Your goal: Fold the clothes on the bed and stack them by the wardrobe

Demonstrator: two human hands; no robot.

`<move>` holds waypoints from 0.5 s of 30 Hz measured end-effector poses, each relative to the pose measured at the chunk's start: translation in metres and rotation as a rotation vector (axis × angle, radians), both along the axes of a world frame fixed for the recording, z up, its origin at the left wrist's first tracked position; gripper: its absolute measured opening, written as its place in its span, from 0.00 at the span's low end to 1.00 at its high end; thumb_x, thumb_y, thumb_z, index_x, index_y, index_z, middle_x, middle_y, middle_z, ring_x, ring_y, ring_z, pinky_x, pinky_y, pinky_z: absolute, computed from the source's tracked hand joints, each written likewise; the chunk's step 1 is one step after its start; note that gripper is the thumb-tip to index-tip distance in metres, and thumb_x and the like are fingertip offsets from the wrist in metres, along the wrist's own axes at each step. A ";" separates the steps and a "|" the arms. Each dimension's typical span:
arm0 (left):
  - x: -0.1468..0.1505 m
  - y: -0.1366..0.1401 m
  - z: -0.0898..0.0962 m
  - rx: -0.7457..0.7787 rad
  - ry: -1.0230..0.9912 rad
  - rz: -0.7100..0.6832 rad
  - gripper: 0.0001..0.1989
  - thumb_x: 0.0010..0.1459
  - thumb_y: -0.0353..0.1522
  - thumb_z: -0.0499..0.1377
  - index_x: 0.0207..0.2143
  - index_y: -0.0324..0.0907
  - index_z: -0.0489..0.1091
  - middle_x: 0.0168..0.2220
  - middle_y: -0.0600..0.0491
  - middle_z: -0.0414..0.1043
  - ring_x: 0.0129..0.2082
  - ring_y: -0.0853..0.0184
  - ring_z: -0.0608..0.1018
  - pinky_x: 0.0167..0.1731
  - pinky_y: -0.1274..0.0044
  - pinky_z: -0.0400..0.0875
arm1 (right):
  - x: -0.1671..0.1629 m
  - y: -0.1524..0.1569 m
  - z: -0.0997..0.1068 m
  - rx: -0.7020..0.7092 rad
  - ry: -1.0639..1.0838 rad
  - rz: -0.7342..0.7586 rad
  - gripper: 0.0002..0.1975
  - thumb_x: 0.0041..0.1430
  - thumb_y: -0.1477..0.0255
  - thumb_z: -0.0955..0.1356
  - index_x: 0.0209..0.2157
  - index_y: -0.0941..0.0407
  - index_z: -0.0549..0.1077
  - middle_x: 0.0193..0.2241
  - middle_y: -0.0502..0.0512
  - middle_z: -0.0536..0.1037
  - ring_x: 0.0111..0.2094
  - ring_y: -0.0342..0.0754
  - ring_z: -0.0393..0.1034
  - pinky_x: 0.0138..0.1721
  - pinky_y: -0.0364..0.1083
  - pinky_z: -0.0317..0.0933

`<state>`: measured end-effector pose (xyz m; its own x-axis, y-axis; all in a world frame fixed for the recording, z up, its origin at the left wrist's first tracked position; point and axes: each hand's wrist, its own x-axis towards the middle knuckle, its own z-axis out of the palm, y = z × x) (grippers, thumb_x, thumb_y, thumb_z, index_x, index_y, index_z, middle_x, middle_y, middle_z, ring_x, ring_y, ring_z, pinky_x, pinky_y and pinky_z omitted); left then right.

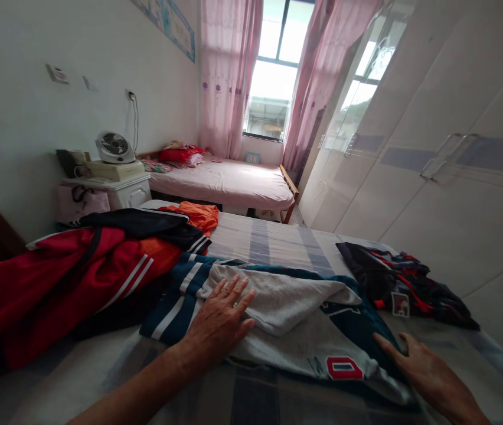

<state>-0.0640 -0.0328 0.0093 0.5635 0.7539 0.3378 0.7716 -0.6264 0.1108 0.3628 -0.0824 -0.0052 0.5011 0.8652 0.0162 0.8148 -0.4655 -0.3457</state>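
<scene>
Fingers (pixel 232 289) of my left hand (pixel 218 321) lie flat and a little spread upon the grey and teal sweatshirt (pixel 296 345). At its other end is my right hand (pixel 431 366), the fingers standing wide; whether they touch the cloth, I cannot tell. The sweatshirt rests on the checked bed sheet (pixel 273 243), between the red jacket (pixel 78 265) and the dark garment (pixel 437 298). Farther stands a pink-covered bed (pixel 234 184).

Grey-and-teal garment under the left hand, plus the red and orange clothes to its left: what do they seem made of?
Grey-and-teal garment: probably matte cotton-like knit, from its soft, shineless folds.
Red garment: perhaps smooth synthetic knit, given its loose drape.
Orange cloth: likely thin nylon, with crisp creases.
</scene>
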 end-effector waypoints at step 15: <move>0.047 0.001 0.005 -0.304 -0.334 -0.158 0.28 0.60 0.41 0.51 0.59 0.35 0.59 0.62 0.39 0.54 0.63 0.55 0.56 0.60 0.64 0.54 | -0.026 0.003 0.031 0.200 0.931 0.006 0.23 0.43 0.56 0.66 0.41 0.52 0.71 0.34 0.62 0.79 0.39 0.62 0.74 0.39 0.55 0.69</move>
